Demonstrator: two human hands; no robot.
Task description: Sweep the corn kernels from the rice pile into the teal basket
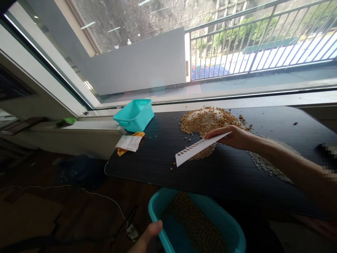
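Note:
My right hand (228,136) grips a white flat strip with a row of slots along one edge (193,151), held tilted over the table. Just behind it lies a heap of yellow soybean-like beans mixed with white grains (210,119); a smaller patch of pale grains (204,153) shows below the strip. At the bottom, my left hand (149,234) is closed on the rim of a teal plastic basin (156,203), thumb on the edge and fingers hidden. Brownish-yellow beans (195,221) cover part of the basin's floor. The basin is below the table's near edge.
A second teal basin (135,116) stands at the table's far left, with a folded white and orange cloth (130,143) before it. White grains (268,161) lie under my right forearm. Behind the dark table (152,161) is a window; a white cable (105,196) crosses the floor.

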